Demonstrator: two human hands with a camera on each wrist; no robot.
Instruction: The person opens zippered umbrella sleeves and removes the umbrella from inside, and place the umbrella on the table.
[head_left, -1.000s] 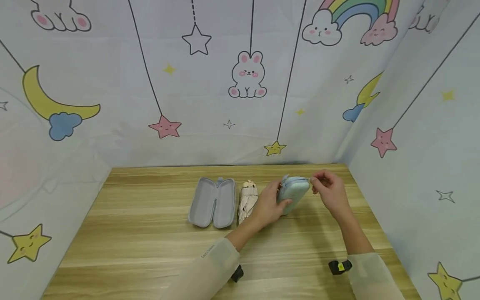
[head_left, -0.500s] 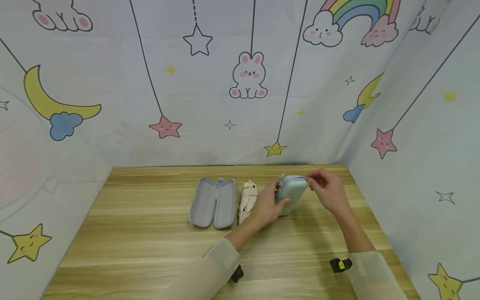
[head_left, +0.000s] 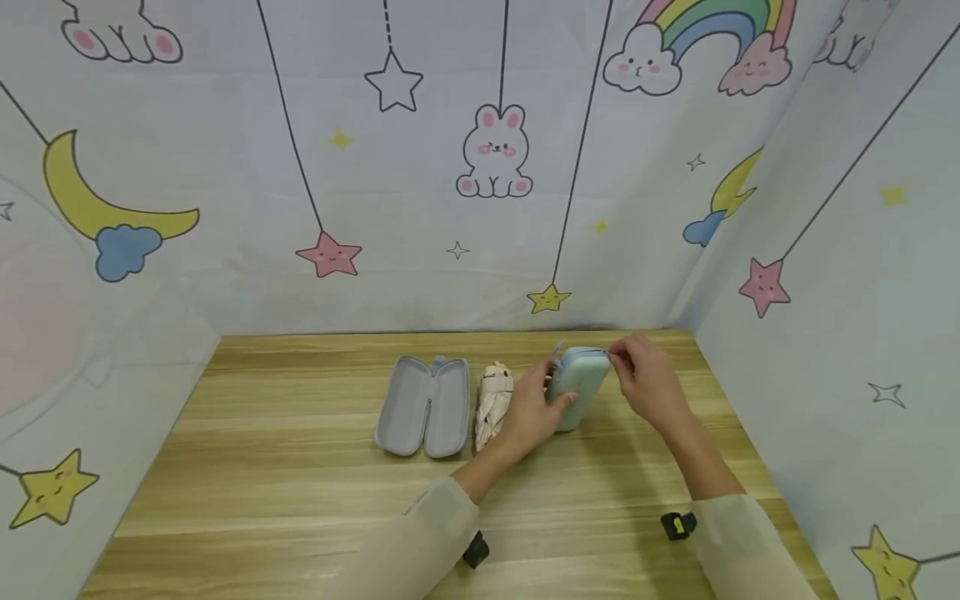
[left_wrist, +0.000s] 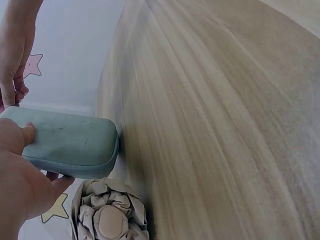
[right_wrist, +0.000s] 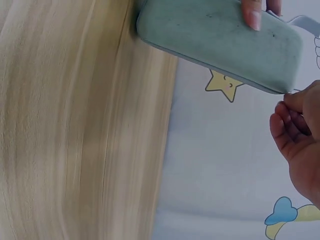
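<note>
A pale green zippered case (head_left: pixel 583 387) stands upright on its end on the table, leaning slightly. My left hand (head_left: pixel 534 408) grips it from the left, thumb across the near face and fingers behind. At the case's upper right corner, the thumb and finger of my right hand (head_left: pixel 648 379) pinch the zipper pull, which is mostly hidden by the fingertips. The right wrist view shows that pinch at the corner of the case (right_wrist: pixel 225 42), with the other fingers loosely curled. A grey-blue strap (right_wrist: pixel 305 24) sticks out at the case's top.
A folded beige umbrella (head_left: pixel 495 404) lies just left of my left hand. Beyond it, an opened grey case (head_left: pixel 426 408) shows its two hollow halves. Behind the wooden table (head_left: pixel 300 517) hangs a white printed curtain (head_left: pixel 420 292), with another along the right side.
The case has shifted slightly left and stands more upright. My right hand has moved left along with its corner, keeping the pinch; my left hand still holds the case.
</note>
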